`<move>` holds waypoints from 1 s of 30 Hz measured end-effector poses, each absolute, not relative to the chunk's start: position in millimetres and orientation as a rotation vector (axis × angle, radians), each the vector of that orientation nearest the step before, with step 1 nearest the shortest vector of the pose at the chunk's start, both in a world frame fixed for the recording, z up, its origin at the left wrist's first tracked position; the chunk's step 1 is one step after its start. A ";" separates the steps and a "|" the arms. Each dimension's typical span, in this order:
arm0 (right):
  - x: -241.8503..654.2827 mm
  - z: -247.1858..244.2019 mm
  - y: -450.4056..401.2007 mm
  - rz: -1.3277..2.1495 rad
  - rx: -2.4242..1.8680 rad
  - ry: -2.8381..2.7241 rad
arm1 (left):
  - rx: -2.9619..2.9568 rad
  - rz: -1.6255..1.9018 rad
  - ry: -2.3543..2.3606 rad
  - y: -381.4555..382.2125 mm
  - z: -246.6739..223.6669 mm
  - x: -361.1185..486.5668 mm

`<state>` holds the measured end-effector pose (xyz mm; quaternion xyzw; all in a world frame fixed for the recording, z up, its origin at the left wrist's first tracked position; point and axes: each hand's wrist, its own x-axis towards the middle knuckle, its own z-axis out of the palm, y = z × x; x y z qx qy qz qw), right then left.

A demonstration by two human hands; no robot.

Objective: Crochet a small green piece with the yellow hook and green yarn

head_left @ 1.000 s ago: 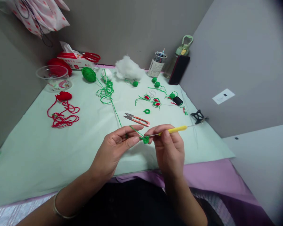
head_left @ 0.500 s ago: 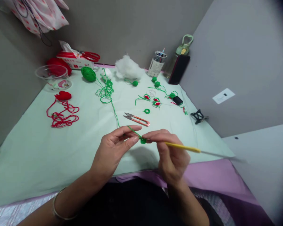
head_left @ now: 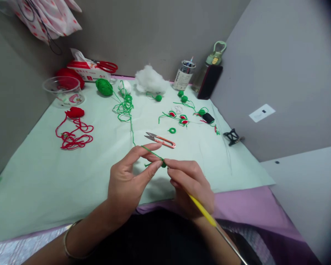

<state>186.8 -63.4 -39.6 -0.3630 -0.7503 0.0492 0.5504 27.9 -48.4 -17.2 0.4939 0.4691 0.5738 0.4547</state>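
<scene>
In the head view, a small green crochet piece (head_left: 164, 165), largely hidden, is noted where the fingertips of both hands meet. By the left hand (head_left: 127, 180), at 8 o'clock from it, the piece is pinched at its edge between thumb and finger, lying just beyond the thumb tip. A green strand (head_left: 152, 152) is carried over the raised index finger. By the right hand (head_left: 195, 186), at 4 o'clock, a yellow-handled hook (head_left: 202, 210) is clasped, its handle pointed between 4 and 5 o'clock; its working tip is concealed by the fingers. Orange snips (head_left: 168, 143) are observed at 12 o'clock, near the piece; farther off, a green yarn ball (head_left: 104, 87) is seen between 10 and 11 o'clock.
</scene>
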 end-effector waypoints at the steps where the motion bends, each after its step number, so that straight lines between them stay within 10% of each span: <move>1: 186.2 -42.2 -62.4 0.112 -0.836 -1.754 | 1.172 1.387 1.130 -47.9 -17.1 28.4; 30: 185.0 -27.2 -49.1 0.620 -0.832 -1.491 | 0.906 1.130 0.821 -36.9 -18.1 24.5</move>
